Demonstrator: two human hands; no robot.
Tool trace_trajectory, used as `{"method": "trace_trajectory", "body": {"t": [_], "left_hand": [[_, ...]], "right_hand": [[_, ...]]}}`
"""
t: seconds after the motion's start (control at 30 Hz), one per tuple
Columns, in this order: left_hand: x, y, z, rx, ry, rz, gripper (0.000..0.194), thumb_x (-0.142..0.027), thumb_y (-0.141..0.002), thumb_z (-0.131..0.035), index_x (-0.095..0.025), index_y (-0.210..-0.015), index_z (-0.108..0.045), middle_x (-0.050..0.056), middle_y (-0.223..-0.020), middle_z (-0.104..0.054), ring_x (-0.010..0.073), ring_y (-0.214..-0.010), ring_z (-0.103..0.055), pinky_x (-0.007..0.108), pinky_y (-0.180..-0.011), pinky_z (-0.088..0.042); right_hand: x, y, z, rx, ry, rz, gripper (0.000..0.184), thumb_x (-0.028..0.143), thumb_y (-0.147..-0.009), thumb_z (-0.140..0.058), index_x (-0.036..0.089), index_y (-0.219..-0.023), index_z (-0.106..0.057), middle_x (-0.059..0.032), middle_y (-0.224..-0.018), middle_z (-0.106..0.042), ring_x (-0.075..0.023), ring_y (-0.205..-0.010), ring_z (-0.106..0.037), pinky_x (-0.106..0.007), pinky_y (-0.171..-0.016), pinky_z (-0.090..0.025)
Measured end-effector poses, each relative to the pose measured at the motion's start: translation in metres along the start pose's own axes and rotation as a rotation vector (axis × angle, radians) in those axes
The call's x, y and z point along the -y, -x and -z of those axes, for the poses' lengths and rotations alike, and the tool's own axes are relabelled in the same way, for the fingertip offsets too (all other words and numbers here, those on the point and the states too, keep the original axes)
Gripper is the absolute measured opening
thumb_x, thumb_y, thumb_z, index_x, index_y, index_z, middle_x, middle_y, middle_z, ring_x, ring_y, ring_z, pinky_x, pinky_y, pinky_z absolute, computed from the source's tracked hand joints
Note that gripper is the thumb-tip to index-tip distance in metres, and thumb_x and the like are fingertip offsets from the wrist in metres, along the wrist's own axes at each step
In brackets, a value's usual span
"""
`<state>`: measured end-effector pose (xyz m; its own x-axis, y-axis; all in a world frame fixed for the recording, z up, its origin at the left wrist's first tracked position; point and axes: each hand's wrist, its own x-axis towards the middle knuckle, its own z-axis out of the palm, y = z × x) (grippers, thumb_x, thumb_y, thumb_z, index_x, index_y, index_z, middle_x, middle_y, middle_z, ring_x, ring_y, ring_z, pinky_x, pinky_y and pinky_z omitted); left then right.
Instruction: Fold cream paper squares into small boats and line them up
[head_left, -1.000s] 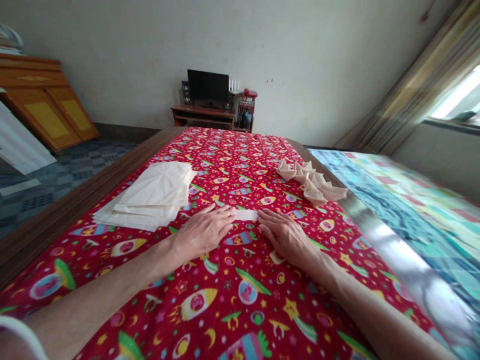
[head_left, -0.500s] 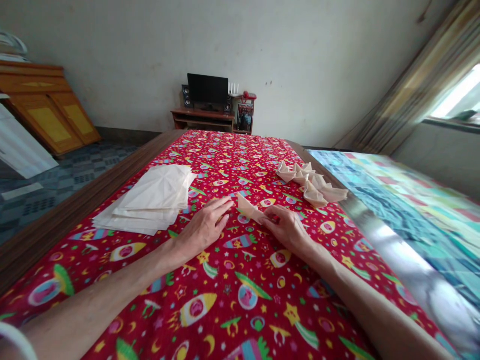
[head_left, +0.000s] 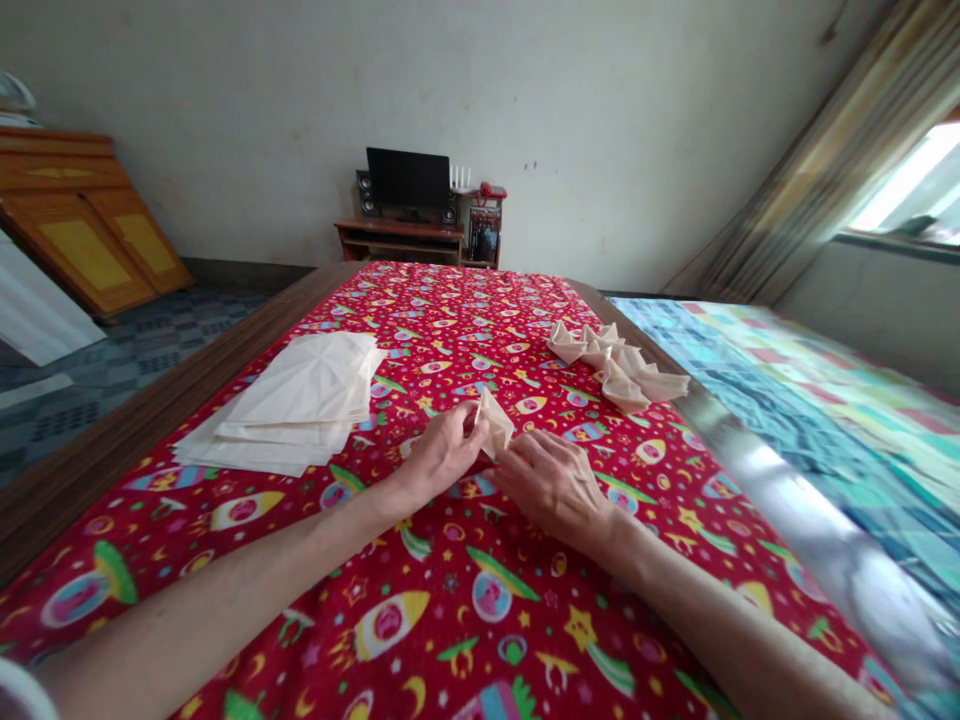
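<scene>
Thumb and fingers of the left hand (head_left: 444,448) pinch the left edge of the paper (head_left: 498,424), closed on it; the right hand (head_left: 553,484) has curled fingers at its lower right, whether gripping or merely pressing being hidden. The paper sits between both hands over the cloth (head_left: 459,530), its peak upward. An uneven pull could tear it or skew its creases; a slack left pinch could let it spring open. The soft cloth may give poor backing for sharp folds.
</scene>
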<state>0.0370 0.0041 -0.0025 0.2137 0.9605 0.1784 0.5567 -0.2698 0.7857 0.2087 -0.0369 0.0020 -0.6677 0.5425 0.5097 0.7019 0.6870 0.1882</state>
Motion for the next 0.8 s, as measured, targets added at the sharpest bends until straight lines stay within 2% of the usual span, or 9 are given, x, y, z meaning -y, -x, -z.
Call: {"method": "trace_trajectory", "body": {"t": [0.07,0.17,0.27,0.33,0.4,0.53,0.67,0.8], "left_hand": [[0.004,-0.003,0.000,0.013,-0.025,0.005,0.022,-0.023,-0.084,-0.047,-0.013,-0.098,-0.062,0.007,-0.089,-0.069,0.0195,-0.081,-0.064,0.027,-0.071,-0.047],[0.008,-0.002,0.001,0.002,-0.019,-0.010,0.018,-0.022,-0.083,-0.048,-0.014,-0.089,-0.063,0.006,-0.084,-0.069,0.0189,-0.076,-0.063,0.025,-0.066,-0.047],[0.008,0.002,0.000,0.022,0.009,-0.065,0.018,-0.026,-0.084,-0.048,-0.014,-0.083,-0.062,0.005,-0.077,-0.068,0.0176,-0.068,-0.063,0.024,-0.060,-0.046],[0.006,0.004,-0.001,0.035,0.006,-0.101,0.018,-0.026,-0.084,-0.049,-0.015,-0.084,-0.062,0.004,-0.075,-0.068,0.0166,-0.066,-0.062,0.023,-0.059,-0.045],[0.003,0.005,-0.003,0.033,-0.014,-0.133,0.017,-0.024,-0.083,-0.050,-0.015,-0.086,-0.063,0.004,-0.076,-0.068,0.0160,-0.067,-0.063,0.023,-0.061,-0.046],[0.002,0.006,-0.006,0.030,-0.023,-0.147,0.023,-0.022,-0.082,-0.051,-0.014,-0.097,-0.066,0.004,-0.080,-0.070,0.0164,-0.070,-0.064,0.024,-0.065,-0.048],[0.006,0.005,-0.006,0.045,0.017,-0.149,0.033,-0.017,-0.078,-0.052,-0.016,-0.109,-0.065,0.004,-0.084,-0.071,0.0164,-0.073,-0.066,0.025,-0.070,-0.051],[0.012,0.002,-0.007,0.061,0.061,-0.124,0.035,-0.017,-0.077,-0.052,-0.014,-0.109,-0.065,0.007,-0.090,-0.072,0.0187,-0.078,-0.067,0.028,-0.074,-0.053]], "right_hand": [[-0.001,0.001,0.002,-0.054,-0.109,-0.097,0.025,0.033,-0.093,-0.044,0.018,-0.088,-0.062,-0.0037,-0.076,-0.062,-0.0127,-0.063,-0.055,-0.025,-0.054,-0.036],[-0.007,0.000,0.002,-0.134,-0.245,-0.358,0.027,0.035,-0.093,-0.043,0.018,-0.105,-0.060,-0.0067,-0.089,-0.065,-0.0140,-0.071,-0.060,-0.023,-0.058,-0.040],[-0.012,-0.005,-0.002,-0.105,-0.428,-0.528,0.031,0.040,-0.090,-0.048,0.018,-0.110,-0.058,-0.0059,-0.084,-0.068,-0.0154,-0.071,-0.062,-0.024,-0.062,-0.044],[-0.014,-0.008,-0.007,-0.026,-0.541,-0.584,0.030,0.042,-0.087,-0.052,0.018,-0.103,-0.062,-0.0029,-0.074,-0.068,-0.0142,-0.064,-0.061,-0.023,-0.059,-0.043],[-0.013,-0.011,-0.012,0.026,-0.597,-0.644,0.024,0.039,-0.084,-0.054,0.019,-0.087,-0.066,-0.0004,-0.066,-0.066,-0.0123,-0.057,-0.058,-0.021,-0.054,-0.040],[-0.014,-0.012,-0.015,0.055,-0.629,-0.731,0.020,0.027,-0.077,-0.055,0.017,-0.061,-0.062,0.0023,-0.052,-0.058,-0.0096,-0.049,-0.051,-0.019,-0.047,-0.034],[-0.017,-0.010,-0.015,0.076,-0.681,-0.777,0.021,0.025,-0.074,-0.054,0.017,-0.055,-0.057,0.0029,-0.049,-0.055,-0.0090,-0.046,-0.048,-0.019,-0.046,-0.033],[-0.017,-0.011,-0.014,0.087,-0.651,-0.779,0.020,0.022,-0.071,-0.053,0.017,-0.052,-0.053,0.0037,-0.046,-0.053,-0.0084,-0.045,-0.046,-0.019,-0.046,-0.031]]}}
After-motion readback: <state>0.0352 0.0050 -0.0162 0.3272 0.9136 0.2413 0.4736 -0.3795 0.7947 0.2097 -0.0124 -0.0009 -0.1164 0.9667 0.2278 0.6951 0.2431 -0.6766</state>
